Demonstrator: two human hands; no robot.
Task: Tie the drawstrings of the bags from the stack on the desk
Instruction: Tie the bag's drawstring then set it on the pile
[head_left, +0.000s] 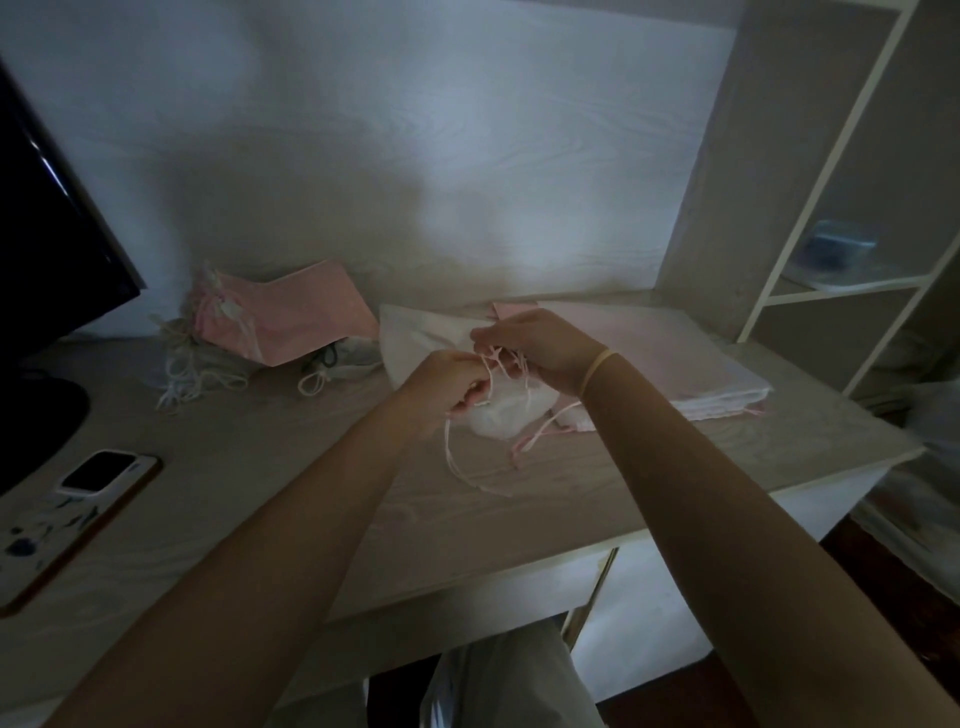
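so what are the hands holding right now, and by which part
Both hands grip the thin pale pink drawstrings of the white cloth bag: left hand pinches one cord end, right hand the other strands. Neither holds the bag's body.

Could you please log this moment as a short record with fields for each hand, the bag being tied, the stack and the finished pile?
left hand: grips the drawstrings
right hand: pinches the same drawstrings
white bag: on the desk, under both hands
stack of bags: flat, right of the hands
tied bags: heaped at the back left
phone: near left, screen dark
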